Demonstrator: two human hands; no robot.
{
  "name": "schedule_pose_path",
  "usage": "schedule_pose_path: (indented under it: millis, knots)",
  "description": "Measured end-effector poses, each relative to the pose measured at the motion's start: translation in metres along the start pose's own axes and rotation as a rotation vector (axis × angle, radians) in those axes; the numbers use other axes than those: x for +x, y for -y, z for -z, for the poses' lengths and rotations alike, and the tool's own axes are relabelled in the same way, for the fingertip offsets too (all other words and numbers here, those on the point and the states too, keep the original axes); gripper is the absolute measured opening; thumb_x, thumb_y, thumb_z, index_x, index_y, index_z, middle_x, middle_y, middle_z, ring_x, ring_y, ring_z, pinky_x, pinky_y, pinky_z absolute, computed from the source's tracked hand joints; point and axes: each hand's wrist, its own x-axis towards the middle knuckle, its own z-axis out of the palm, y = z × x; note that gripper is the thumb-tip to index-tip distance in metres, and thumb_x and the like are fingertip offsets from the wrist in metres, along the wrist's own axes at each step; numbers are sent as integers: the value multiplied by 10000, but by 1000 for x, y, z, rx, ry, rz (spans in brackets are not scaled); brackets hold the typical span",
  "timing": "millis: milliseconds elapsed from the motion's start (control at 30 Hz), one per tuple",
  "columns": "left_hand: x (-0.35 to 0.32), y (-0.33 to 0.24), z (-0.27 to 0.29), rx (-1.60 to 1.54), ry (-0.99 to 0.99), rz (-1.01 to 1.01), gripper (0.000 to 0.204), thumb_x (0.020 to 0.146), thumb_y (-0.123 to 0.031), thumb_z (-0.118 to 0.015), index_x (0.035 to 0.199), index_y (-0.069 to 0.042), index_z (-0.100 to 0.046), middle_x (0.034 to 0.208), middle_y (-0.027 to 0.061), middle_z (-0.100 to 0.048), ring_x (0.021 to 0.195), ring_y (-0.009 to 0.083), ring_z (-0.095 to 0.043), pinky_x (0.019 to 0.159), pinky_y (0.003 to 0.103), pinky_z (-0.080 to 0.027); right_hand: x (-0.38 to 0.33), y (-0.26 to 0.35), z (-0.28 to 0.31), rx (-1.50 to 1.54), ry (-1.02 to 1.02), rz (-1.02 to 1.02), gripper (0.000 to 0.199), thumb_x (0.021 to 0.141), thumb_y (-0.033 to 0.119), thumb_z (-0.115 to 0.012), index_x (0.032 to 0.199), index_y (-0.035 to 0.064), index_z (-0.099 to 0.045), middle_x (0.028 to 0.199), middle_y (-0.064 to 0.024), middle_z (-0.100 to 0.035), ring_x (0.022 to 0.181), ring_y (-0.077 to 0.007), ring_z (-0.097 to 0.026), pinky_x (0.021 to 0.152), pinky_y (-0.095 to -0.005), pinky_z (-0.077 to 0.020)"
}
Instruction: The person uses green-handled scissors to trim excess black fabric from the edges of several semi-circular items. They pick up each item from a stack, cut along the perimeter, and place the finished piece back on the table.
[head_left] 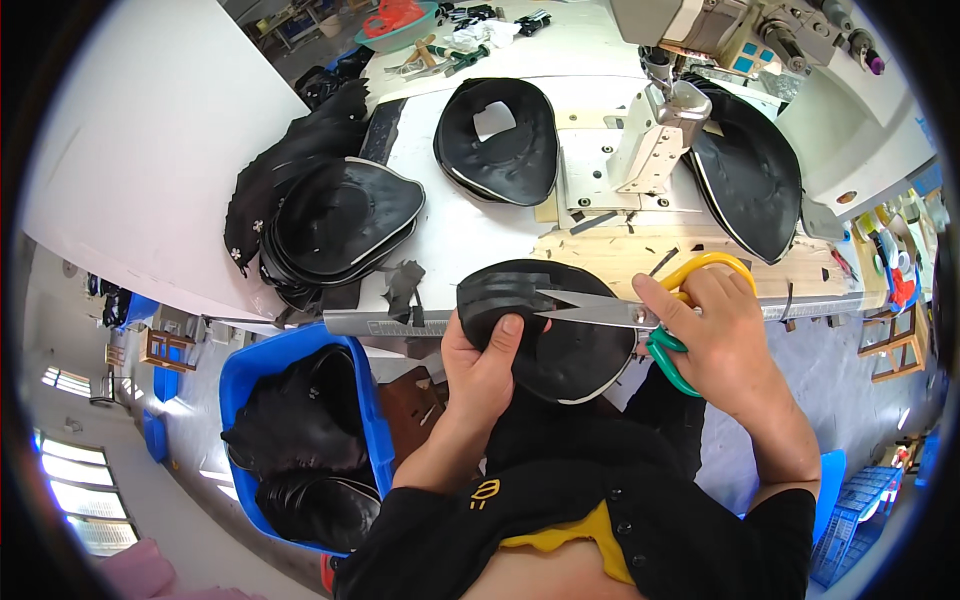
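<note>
My left hand (482, 365) grips the left edge of a black leather piece (585, 355), shaped like a shoe upper, with the thumb pressed on top. The piece is oval with a thin pale rim and is held at the table's front edge. My right hand (722, 335) is closed around scissors (605, 311) with one yellow and one green handle. Their blades are spread and point left, over the piece and close to my left thumb. Darker strips cross the piece near the blade tips. Whether the blades touch it, I cannot tell.
A post-bed sewing machine (645, 150) stands behind. Similar black pieces lie in a stack (345, 215) at left, singly (495, 140) in the middle, and beside the machine (750, 175). Scraps (404, 285) lie at the front edge. A blue bin (232, 390) holds more black pieces.
</note>
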Motion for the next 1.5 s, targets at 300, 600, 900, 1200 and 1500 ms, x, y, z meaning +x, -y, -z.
schedule_pose_path:
  millis: [300, 600, 900, 1200, 1500]
  knots:
    - [-4, -2, 1, -52, -14, 33, 212, 882, -57, -588, 1081, -16, -525, 944, 116, -633, 821, 207, -632, 734, 331, -534, 0, 1, -10, 160, 74, -48, 558, 623, 220, -766, 1135, 91, -584, 700, -66, -479, 642, -239, -515, 556, -363, -407]
    - [-7, -8, 6, -223, 38, 150, 216, 844, -6, -625, 1053, 0, -568, 1003, 87, -641, 903, 165, -613, 834, 308, -489, 0, 3, -11, 105, 43, 24, 582, 645, 257, -754, 1164, 69, -571, 691, -65, -458, 618, -231, -493, 544, -362, -396]
    - [-6, -3, -3, -236, -53, 77, 249, 821, 24, -636, 1057, -8, -562, 1008, 77, -637, 894, 154, -605, 827, 301, -485, -3, 7, -14, 94, 22, 24, 590, 649, 247, -746, 1179, 71, -559, 687, -61, -448, 601, -221, -484, 525, -354, -391]
    - [-9, -7, -2, -121, -22, -15, 286, 810, 11, -664, 1075, -5, -556, 997, 68, -639, 892, 133, -599, 819, 282, -481, -3, 8, -5, -16, 28, 60, 528, 680, 212, -717, 1170, 89, -566, 683, -53, -428, 590, -215, -481, 528, -351, -390]
    - [-18, -17, -1, 120, 91, 25, 260, 832, -14, -654, 1075, 13, -565, 997, 62, -640, 881, 101, -580, 799, 252, -472, 6, 7, -1, 38, 90, 100, 493, 688, 192, -703, 1155, 100, -576, 681, -47, -422, 593, -213, -485, 530, -348, -389]
